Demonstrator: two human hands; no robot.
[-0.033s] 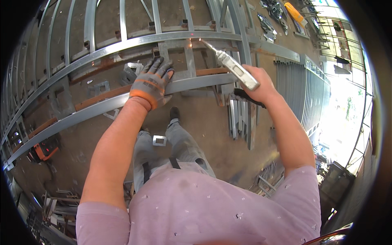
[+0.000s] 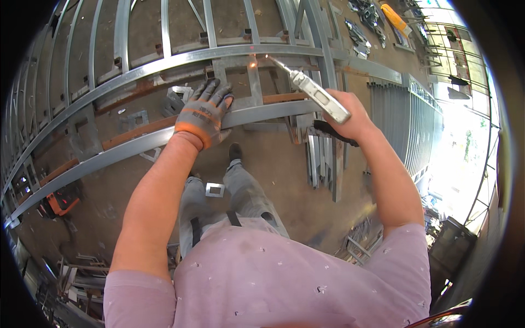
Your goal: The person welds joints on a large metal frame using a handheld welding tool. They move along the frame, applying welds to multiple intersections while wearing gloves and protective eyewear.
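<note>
Across the near edge of the silver metal frame: left hand, gray-and-orange gloved, unclenched, fingers extended. To its right: right hand, bare, clenched round white handheld tool; slim tip near frame's next rail, beside orange glow.

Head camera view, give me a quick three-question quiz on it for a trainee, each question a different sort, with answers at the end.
1. Which hand wears a grey and orange glove?

2. True or false: the right hand is holding a white tool with a thin tip.

3. What shows between the trouser legs?
A) a coil of rope
B) a metal piece with a square hole
C) a wooden hammer

Key: 1. The left hand. 2. True. 3. B.
</note>
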